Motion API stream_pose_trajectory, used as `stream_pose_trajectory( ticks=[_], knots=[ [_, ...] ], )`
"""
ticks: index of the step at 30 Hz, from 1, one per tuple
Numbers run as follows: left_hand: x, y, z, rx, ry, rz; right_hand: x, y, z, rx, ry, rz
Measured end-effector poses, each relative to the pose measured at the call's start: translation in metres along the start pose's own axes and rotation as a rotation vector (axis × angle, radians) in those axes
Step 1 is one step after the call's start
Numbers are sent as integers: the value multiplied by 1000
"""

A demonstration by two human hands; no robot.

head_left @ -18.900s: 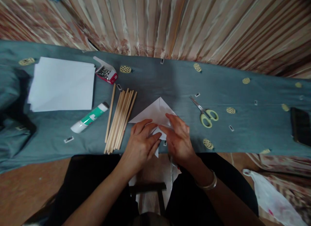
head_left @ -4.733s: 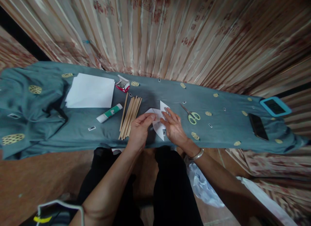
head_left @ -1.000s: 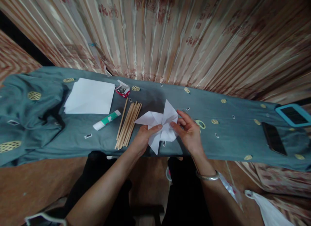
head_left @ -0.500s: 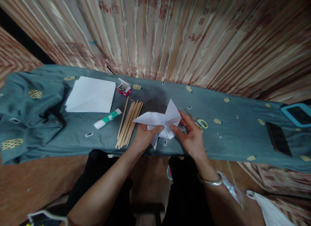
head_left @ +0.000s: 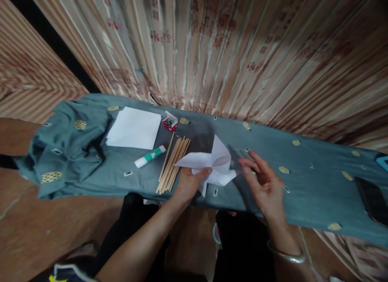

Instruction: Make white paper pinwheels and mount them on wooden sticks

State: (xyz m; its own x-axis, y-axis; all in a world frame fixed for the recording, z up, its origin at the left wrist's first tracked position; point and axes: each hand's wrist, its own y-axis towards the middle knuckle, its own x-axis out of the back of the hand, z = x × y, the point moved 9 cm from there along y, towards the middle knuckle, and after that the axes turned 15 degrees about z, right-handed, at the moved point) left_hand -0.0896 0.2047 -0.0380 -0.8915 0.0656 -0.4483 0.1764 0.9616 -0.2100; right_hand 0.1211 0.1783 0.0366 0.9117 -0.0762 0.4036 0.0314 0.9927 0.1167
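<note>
Head view, looking down on a long bench draped in a teal cloth [head_left: 291,185] printed with yellow ovals, before a striped curtain [head_left: 212,51]. The left hand [head_left: 189,185] holds a white folded paper pinwheel [head_left: 214,162] near the front edge of the cloth, just above its surface; the thumb presses on the paper near the centre of the pinwheel while the other fingers lie beneath it, so the hand is clamped on the paper. The right hand [head_left: 265,185] hovers just to the right of the pinwheel, fingers loosely apart and slightly curled, holding nothing; its fingertips [head_left: 244,164] sit close to the paper's right edge, and whether they touch it cannot be told because of blur. A metal bangle [head_left: 286,255] circles the right wrist. Immediately left of the pinwheel lies a bundle of wooden sticks [head_left: 172,164], roughly parallel and angled toward the curtain. Further left lies a glue stick [head_left: 150,156] with a green label, and beyond it a stack of white paper sheets [head_left: 133,128]. A small open red box [head_left: 169,121] stands beside the sheets, near the far ends of the sticks.
</note>
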Motion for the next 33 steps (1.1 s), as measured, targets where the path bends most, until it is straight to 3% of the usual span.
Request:
stream_pose_trajectory(
  ticks=[5, 9, 11, 14, 16, 19, 21, 24, 26, 28, 33],
  knots=[
    [2, 0, -4, 29, -89, -20, 10, 11, -23, -69, 96, -133],
    [9, 4, -4, 19, -189, -43, 9, 31, -32, -108, 110, -150],
    [11, 7, 3, 41, -234, -51, 8, 47, -13, -70, 80, -125],
    [11, 10, 12, 62, -266, -42, -4, 76, 55, 124, -59, -32],
    [7, 11, 14, 51, -267, -16, -33, 96, 108, 281, -217, 131],
    [-4, 11, 16, 74, -282, 46, -115, 117, 158, 523, -519, 517],
    [-11, 11, 16, 83, -320, 86, -176, 126, 159, 622, -773, 772],
    [-19, 11, 12, 63, -362, 137, -241, 146, 130, 632, -1110, 938],
    [-21, 11, 11, 55, -370, 138, -265, 159, 111, 614, -1234, 967],
    [-21, 11, 12, 61, -403, 122, -275, 168, 97, 568, -1311, 963],
    [-19, 12, 17, 68, -487, 101, -274, 175, 86, 469, -1383, 908]
  ],
)
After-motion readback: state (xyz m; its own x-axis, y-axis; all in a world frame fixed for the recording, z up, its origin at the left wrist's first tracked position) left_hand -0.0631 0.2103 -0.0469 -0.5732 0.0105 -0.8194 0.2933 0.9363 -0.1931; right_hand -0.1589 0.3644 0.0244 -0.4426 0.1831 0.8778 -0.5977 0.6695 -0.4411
